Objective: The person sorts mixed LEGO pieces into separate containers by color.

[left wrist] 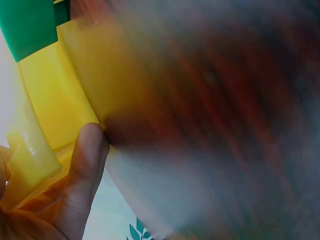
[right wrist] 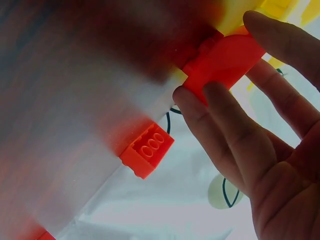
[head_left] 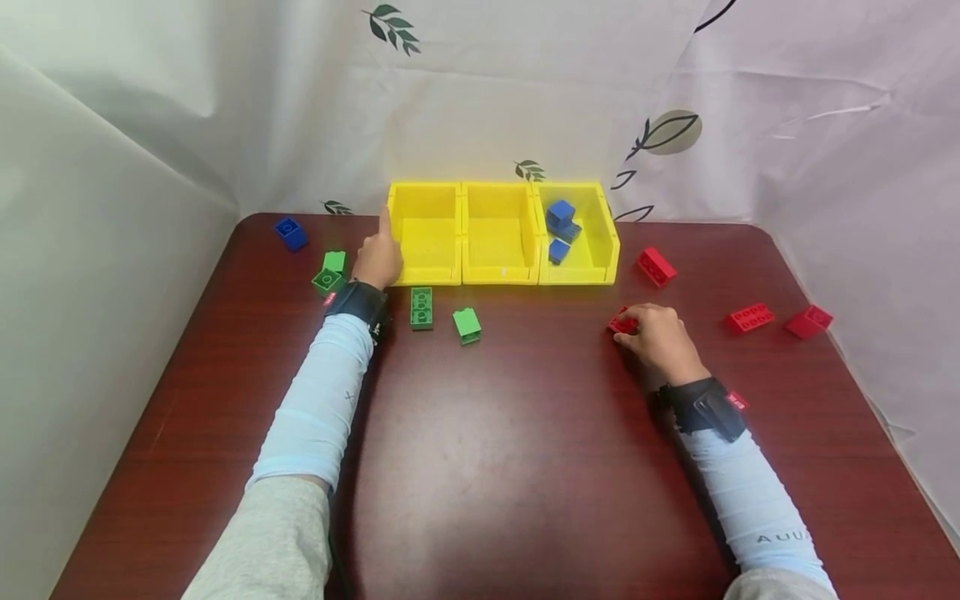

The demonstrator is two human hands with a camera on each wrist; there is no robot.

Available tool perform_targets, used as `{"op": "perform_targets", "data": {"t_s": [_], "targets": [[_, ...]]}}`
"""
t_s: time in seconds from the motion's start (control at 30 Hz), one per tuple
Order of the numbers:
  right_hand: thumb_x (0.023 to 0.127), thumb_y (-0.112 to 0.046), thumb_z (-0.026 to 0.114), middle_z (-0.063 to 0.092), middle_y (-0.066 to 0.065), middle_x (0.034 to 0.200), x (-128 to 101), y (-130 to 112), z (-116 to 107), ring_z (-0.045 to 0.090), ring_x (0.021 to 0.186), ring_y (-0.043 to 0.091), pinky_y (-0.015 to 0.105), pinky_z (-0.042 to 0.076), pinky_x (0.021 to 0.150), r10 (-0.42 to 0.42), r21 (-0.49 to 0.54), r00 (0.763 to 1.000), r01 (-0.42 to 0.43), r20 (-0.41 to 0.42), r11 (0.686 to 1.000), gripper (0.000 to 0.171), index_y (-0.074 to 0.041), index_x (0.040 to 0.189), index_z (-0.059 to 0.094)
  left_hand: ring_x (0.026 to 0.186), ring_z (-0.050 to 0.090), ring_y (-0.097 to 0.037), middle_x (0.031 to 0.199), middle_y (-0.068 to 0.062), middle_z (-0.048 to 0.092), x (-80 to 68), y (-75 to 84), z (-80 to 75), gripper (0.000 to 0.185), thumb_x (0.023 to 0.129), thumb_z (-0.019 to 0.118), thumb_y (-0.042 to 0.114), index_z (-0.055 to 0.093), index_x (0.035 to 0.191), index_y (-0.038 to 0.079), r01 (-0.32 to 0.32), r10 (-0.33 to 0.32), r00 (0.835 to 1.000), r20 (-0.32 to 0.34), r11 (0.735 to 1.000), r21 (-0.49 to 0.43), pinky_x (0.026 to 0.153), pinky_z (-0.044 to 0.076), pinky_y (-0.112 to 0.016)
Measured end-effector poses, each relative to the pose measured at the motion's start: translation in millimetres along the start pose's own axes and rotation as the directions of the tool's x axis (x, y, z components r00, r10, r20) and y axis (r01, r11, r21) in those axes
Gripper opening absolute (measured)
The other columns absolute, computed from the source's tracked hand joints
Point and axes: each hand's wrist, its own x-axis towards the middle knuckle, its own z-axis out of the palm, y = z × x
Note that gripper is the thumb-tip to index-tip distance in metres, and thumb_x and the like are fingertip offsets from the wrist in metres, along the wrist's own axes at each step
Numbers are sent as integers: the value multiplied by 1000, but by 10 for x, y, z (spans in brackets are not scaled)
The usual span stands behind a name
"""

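Observation:
At the left end of the yellow bins [head_left: 500, 275] is my left hand [head_left: 377, 258]. One straight finger [left wrist: 86, 165] lies along the outer side wall in the left wrist view; the other fingers are partly hidden. My right hand [head_left: 660, 337] pinches a red toy building brick [head_left: 621, 322] at the tabletop, right of centre. In the right wrist view, the fingertips surround that brick [right wrist: 225, 62], which has a rounded face. Three blue bricks [head_left: 561, 214] lie in the right-hand bin.
Several green bricks [head_left: 467, 325] lie before and left of the bins. One blue brick [head_left: 291, 233] sits at the far left. Three more red bricks [head_left: 750, 317] are spread on the right of the dark table [head_left: 480, 467]. A pale curtain [head_left: 480, 100] hangs behind.

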Motion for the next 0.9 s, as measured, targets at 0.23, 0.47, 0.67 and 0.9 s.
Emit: {"op": "perform_targets", "data": {"t_s": [0.23, 0.47, 0.67, 0.9], "targets": [[78, -8, 80, 65, 30, 113, 60, -47, -7, 67, 93, 42, 52, 55, 82, -91, 47, 993, 95, -81, 994, 31, 5, 105, 72, 83, 57, -38, 96, -23, 55, 8, -5, -27, 64, 103, 34, 9, 3, 158, 15, -5, 5, 1000, -6, 1000, 2, 78, 49, -46], [74, -5, 84, 68, 27, 111, 304, -386, -138, 65, 101, 40, 50, 56, 82, -225, 94, 956, 245, -187, 965, 35, 6, 106, 73, 84, 56, -38, 96, -22, 54, 21, -25, 3, 64, 103, 34, 10, 2, 158, 17, -5, 5, 1000, 3, 1000, -6, 79, 48, -46], [78, -14, 82, 66, 22, 122, 680, -932, -409, 59, 115, 39, 48, 50, 97, -206, 101, 974, 216, -99, 971, 40, 1, 113, 72, 83, 55, -37, 94, -21, 53, 12, -11, -25, 64, 103, 33, 11, 2, 159, 18, 7, -7, 1000, 3, 1000, -10, 77, 47, -45], [83, -12, 76, 70, 19, 115, 1207, -1403, -435, 60, 112, 35, 45, 48, 98, -264, 112, 964, 267, -40, 957, 26, 0, 107, 74, 84, 55, -37, 95, -21, 52, -1, 7, -8, 65, 104, 34, 11, -1, 159, 19, 24, -24, 999, 22, 999, -24, 80, 48, -46]]}}
